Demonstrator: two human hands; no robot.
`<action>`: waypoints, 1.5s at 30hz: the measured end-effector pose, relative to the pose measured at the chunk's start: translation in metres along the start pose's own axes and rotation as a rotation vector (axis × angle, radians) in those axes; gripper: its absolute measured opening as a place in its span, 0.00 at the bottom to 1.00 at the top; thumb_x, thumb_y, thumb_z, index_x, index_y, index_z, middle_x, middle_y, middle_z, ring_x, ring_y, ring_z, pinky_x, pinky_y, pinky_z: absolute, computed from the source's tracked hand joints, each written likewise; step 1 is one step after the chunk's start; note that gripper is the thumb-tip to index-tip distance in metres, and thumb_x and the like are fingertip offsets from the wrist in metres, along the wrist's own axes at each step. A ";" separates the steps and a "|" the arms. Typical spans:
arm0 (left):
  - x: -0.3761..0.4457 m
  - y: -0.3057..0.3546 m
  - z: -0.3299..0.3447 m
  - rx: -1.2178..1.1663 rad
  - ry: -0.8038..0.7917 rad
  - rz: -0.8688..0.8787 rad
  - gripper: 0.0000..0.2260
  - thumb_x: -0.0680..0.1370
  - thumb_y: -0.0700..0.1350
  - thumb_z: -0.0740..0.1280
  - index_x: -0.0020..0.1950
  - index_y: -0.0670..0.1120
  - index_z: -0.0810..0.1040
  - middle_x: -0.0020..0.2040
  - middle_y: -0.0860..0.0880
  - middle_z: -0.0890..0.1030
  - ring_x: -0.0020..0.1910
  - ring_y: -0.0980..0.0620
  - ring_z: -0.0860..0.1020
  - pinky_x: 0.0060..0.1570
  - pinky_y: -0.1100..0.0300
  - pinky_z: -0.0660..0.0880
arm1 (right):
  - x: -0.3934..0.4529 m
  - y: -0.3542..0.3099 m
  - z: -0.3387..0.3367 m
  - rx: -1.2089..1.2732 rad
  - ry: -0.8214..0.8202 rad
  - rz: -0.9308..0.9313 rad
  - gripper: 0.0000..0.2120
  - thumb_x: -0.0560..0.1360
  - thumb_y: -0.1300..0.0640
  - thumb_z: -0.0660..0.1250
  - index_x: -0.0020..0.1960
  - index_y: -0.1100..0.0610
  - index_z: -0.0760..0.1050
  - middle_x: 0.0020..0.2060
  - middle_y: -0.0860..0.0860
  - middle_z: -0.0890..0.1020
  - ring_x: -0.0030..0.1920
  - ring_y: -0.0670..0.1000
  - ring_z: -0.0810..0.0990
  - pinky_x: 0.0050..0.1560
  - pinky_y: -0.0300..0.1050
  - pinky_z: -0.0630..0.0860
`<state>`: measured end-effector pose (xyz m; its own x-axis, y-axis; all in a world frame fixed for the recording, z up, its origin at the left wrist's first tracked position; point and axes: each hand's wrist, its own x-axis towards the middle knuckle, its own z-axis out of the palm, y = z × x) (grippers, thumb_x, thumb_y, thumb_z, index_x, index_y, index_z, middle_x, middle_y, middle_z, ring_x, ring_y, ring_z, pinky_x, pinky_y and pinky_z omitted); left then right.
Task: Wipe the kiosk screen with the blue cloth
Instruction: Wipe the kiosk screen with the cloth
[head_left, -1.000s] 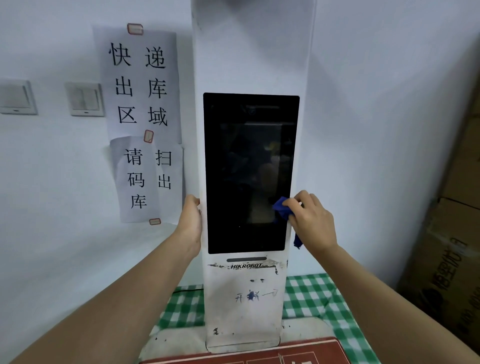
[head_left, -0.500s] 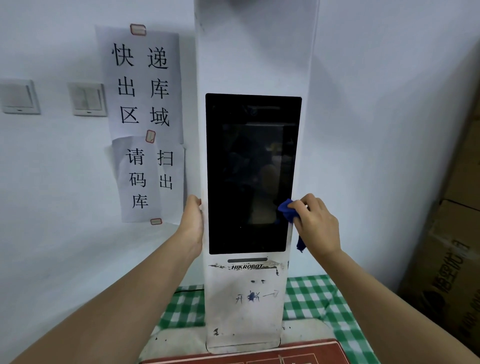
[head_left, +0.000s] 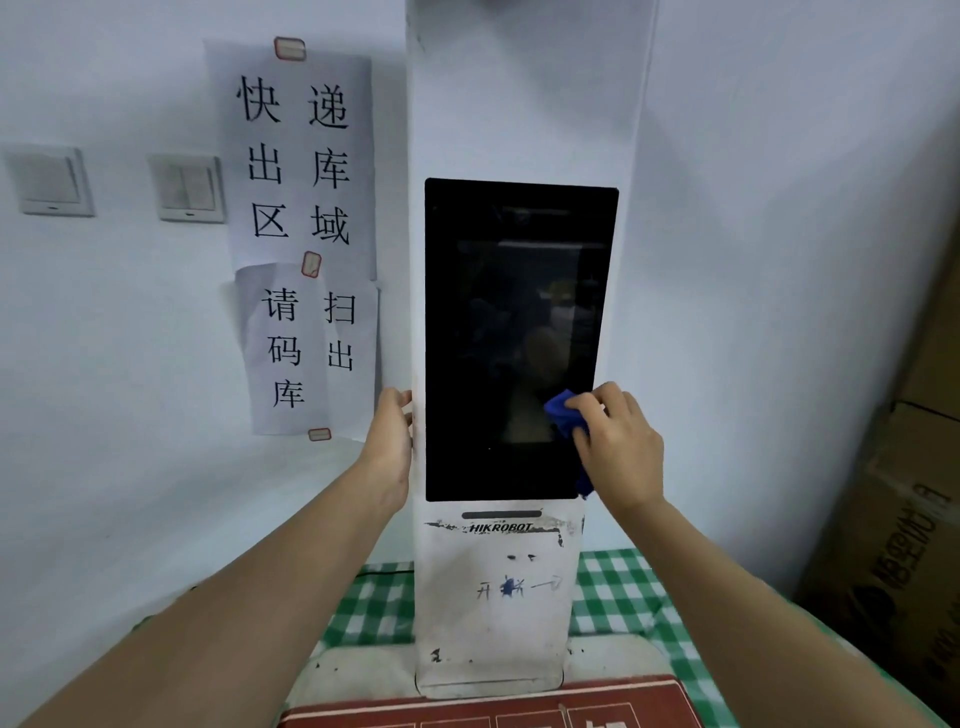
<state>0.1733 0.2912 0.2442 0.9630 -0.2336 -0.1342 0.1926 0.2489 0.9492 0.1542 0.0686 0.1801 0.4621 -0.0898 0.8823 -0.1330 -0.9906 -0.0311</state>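
Observation:
A tall white kiosk (head_left: 519, 104) stands against the wall with a dark, switched-off screen (head_left: 498, 312) in its middle. My right hand (head_left: 618, 447) presses a bunched blue cloth (head_left: 563, 410) against the screen's lower right part; most of the cloth is hidden under the fingers, and a tail of it hangs below the palm. My left hand (head_left: 392, 441) grips the kiosk's left edge at the same height, fingers curled round the side.
Paper notices (head_left: 301, 156) and two wall switches (head_left: 187, 189) are on the wall to the left. A green checked cloth (head_left: 628, 597) covers the surface under the kiosk base. Cardboard boxes (head_left: 893, 545) stack at the right. A red panel (head_left: 493, 709) lies at the bottom edge.
My right hand slid with the cloth out to the screen's right edge, then back a little onto the glass. The left hand has stayed on the kiosk's side.

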 end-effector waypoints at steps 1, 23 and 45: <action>0.000 -0.001 0.000 0.004 -0.001 0.004 0.17 0.82 0.47 0.46 0.40 0.51 0.70 0.37 0.52 0.72 0.33 0.56 0.71 0.09 0.74 0.61 | 0.003 -0.007 0.001 0.020 0.022 0.026 0.12 0.63 0.70 0.72 0.44 0.59 0.78 0.40 0.54 0.77 0.38 0.56 0.76 0.20 0.39 0.64; 0.013 -0.006 -0.005 0.056 -0.002 0.041 0.13 0.82 0.47 0.47 0.53 0.50 0.71 0.38 0.54 0.73 0.36 0.58 0.71 0.26 0.65 0.70 | 0.001 -0.072 0.024 -0.042 -0.070 -0.317 0.15 0.58 0.66 0.77 0.42 0.57 0.78 0.37 0.52 0.75 0.34 0.53 0.74 0.21 0.40 0.58; 0.048 -0.030 -0.039 0.120 -0.062 -0.023 0.23 0.79 0.51 0.48 0.70 0.53 0.72 0.70 0.48 0.72 0.69 0.46 0.69 0.70 0.46 0.59 | 0.014 -0.095 0.026 0.084 -0.022 -0.216 0.13 0.62 0.65 0.76 0.46 0.59 0.80 0.40 0.53 0.78 0.37 0.53 0.76 0.22 0.40 0.66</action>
<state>0.2211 0.3093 0.1983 0.9445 -0.2965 -0.1416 0.1867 0.1295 0.9738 0.1961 0.1590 0.1830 0.4915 0.1236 0.8621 0.0436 -0.9921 0.1174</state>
